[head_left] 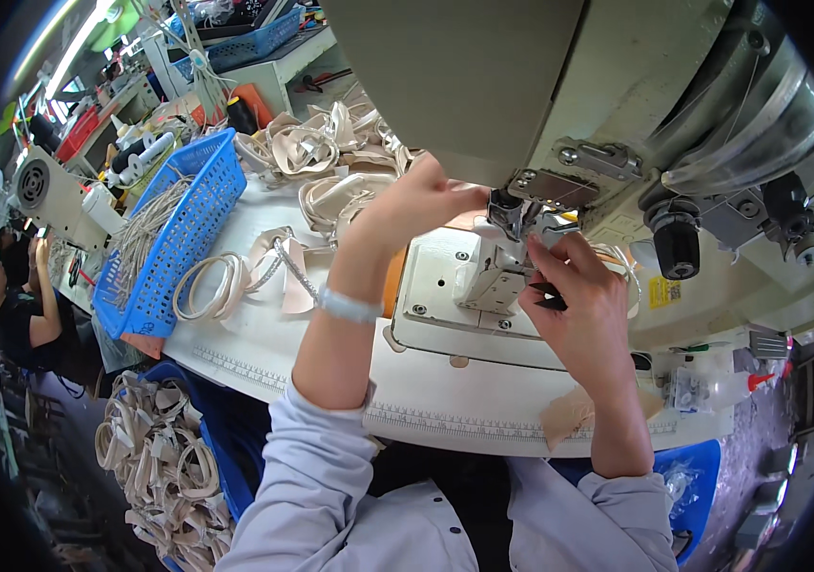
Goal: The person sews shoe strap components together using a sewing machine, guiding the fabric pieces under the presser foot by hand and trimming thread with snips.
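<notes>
In front of me stands a post-bed sewing machine (497, 286) with a pale metal base. My left hand (407, 205) reaches to the left side of its needle area, beside the presser foot (505, 212). Its thumb side points at the foot; the other fingers are bent and partly hidden, so whatever they hold does not show. On the right of the post, my right hand (583, 296) is closed, with thumb and forefinger pinched close to the needle. A small black tool (550, 297) pokes out of its palm; its kind is unclear. Beige strap loops (335, 200) lie beyond my left wrist.
A blue basket (183, 243) of thin cords stands at left, next to a beige ring-shaped strap (221, 291). A ruler strip (464, 419) runs along the table's front edge. More straps fill a bin (164, 458) below. A co-worker (30, 296) sits far left.
</notes>
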{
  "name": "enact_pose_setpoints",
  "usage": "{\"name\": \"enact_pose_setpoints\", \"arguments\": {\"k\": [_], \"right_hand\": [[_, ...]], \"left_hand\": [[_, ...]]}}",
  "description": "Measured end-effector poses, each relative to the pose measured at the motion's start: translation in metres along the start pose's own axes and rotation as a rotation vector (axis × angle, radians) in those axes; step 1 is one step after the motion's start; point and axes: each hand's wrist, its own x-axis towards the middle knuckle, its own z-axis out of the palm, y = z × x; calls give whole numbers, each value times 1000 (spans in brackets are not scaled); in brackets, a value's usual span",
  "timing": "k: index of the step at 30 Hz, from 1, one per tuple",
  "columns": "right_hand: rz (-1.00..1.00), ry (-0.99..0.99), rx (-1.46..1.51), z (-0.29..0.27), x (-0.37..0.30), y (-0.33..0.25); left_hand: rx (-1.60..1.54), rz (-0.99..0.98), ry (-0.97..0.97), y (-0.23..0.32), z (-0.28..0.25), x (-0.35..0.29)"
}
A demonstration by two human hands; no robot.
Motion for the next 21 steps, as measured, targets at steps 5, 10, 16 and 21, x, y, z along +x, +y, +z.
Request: {"name": "enact_pose_setpoints", "arguments": {"k": [5, 10, 16, 21], "right_hand": [[174, 167, 109, -3, -14, 7], [629, 224, 1571, -3, -19, 29], [524, 364, 668, 19, -22, 44], [608, 471, 749, 16, -27, 43]], "left_hand": [[585, -1, -320, -7, -24, 13], [109, -180, -222, 15, 0, -16], [141, -200, -151, 16, 6, -24], [79, -154, -27, 11, 13, -25]]}}
